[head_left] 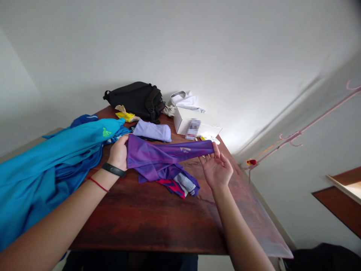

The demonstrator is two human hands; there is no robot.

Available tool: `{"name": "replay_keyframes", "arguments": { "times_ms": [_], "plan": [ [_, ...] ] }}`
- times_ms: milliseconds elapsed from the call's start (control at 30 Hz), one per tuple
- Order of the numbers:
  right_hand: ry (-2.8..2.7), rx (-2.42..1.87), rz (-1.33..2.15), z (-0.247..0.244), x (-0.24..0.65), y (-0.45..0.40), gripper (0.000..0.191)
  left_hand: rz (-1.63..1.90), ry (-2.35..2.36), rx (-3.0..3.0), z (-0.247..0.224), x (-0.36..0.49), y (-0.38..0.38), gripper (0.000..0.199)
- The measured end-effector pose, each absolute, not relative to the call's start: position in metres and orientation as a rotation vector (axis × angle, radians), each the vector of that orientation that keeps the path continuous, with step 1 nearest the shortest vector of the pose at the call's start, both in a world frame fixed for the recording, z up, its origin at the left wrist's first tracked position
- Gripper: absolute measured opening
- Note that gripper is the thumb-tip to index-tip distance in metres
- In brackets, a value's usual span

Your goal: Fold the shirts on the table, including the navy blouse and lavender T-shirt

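A purple garment (pixel 152 154) with a small pale logo is stretched between my two hands above the table. My left hand (pixel 119 153), with a black band on its wrist, grips one end, its fingers partly behind the cloth. At the other, narrower end, my right hand (pixel 217 169) is palm up, its fingertips closed on the edge of the fabric. The garment's lower part hangs down to the tabletop, where pink-red and grey-white patches (pixel 183 183) show. Left of my left hand lies a heap of bright blue clothing (pixel 56 150) with a green logo.
On the dark red wooden table (pixel 146 226), a folded lavender cloth (pixel 152 130) lies behind the purple garment. Farther back are a black backpack (pixel 132 98), a yellow packet (pixel 125 116), a white box (pixel 180 122) and a white bag (pixel 184 99). A pink hook rack (pixel 318 117) stands right.
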State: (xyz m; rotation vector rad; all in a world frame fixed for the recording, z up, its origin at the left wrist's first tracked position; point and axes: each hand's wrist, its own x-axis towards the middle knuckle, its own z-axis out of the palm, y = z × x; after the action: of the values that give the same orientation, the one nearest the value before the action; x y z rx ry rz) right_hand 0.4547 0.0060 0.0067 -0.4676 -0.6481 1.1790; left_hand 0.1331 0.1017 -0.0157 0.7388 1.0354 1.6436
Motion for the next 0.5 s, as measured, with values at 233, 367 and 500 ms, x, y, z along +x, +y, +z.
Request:
{"name": "replay_keyframes", "arguments": {
  "times_ms": [233, 367, 500],
  "plan": [
    [-0.849, -0.532, 1.268, 0.009, 0.426, -0.008, 0.046, 1.402, 1.158, 1.881, 0.003, 0.157, 0.056, 0.041],
    [-0.962, -0.569, 1.664, -0.008, 0.404, -0.023, 0.051, 0.903, 0.93, 2.288, -0.008, 0.174, 0.029, 0.079],
    [-1.153, -0.529, 1.986, -0.031, 0.397, -0.035, 0.065, 0.725, 0.68, 2.436, -0.026, 0.189, 0.023, 0.048]
  ]
}}
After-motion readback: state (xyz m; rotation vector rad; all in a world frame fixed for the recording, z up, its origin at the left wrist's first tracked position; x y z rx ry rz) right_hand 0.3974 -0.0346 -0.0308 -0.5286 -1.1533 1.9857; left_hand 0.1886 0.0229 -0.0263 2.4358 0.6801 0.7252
